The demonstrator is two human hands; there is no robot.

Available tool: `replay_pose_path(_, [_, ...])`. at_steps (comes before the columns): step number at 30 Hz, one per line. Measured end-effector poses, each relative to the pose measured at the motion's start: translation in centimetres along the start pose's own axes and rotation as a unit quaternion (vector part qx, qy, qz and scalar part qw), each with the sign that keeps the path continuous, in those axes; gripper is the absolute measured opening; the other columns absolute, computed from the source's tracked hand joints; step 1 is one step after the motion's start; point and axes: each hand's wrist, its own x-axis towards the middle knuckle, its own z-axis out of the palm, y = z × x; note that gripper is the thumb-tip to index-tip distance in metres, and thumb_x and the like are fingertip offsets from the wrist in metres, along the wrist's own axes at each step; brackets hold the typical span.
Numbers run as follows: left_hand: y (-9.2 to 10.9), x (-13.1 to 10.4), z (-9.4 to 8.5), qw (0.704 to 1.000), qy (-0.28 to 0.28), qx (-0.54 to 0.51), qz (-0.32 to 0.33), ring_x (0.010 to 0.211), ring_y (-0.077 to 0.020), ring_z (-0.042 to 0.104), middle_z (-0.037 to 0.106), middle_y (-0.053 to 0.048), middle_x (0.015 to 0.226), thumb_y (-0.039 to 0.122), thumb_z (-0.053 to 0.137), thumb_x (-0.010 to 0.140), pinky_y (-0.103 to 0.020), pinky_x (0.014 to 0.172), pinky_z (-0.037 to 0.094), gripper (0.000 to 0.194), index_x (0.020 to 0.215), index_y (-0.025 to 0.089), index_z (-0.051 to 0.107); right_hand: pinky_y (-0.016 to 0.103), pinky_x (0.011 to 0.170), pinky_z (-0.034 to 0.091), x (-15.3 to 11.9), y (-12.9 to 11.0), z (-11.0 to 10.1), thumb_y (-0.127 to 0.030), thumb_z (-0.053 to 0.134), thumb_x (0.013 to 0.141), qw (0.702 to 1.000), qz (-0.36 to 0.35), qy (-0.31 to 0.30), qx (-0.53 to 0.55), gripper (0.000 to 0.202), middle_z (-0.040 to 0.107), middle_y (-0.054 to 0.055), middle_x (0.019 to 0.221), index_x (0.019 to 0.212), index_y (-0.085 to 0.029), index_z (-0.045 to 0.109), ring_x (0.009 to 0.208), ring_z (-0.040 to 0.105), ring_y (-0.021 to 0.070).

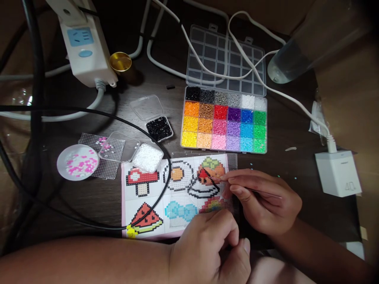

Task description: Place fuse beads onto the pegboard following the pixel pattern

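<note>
My right hand pinches a pair of thin tweezers, whose tips reach over the orange-and-green figure on the pattern sheet. Fuse beads lie there on a clear pegboard, with a red patch and black outlines near the tips. The sheet shows a mushroom, an egg, a watermelon slice, a blue bow and a rainbow-coloured picture partly hidden by my hands. Closed into a loose fist, my left hand rests at the sheet's lower right edge. Its curled fingers hide whatever they may hold.
A bead box with many colours lies open behind the sheet. Small cases hold black beads and white beads. A dish has pink and white beads. A black cable crosses the sheet; a charger stands right.
</note>
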Motion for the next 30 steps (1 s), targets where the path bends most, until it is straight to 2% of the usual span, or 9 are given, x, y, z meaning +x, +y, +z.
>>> replay_pose_path(19, [0.12,-0.05,-0.03,1.000,-0.010,0.004,-0.013,0.053,-0.0070,0.035,0.034,0.009,0.061,0.011,0.052,0.077,-0.021,0.049,0.027,0.022,0.073,0.023,0.034,0.026,0.056,0.062,-0.29,0.26,0.11,-0.005,0.066,0.085,1.000,-0.004,-0.014,0.016,0.024,0.078,0.005,0.080,0.097,-0.023,0.077,0.064,0.074,0.0164])
replay_pose_path(30, [0.22,0.10,-0.17,1.000,-0.009,0.000,-0.015,0.053,-0.0082,0.035,0.035,0.008,0.060,0.010,0.052,0.077,-0.023,0.049,0.028,0.024,0.073,0.024,0.034,0.029,0.055,0.062,0.11,-0.24,-0.07,-0.008,0.069,0.083,1.000,0.016,0.008,0.020,0.020,0.078,0.006,0.080,0.089,-0.024,0.079,0.064,0.073,0.0190])
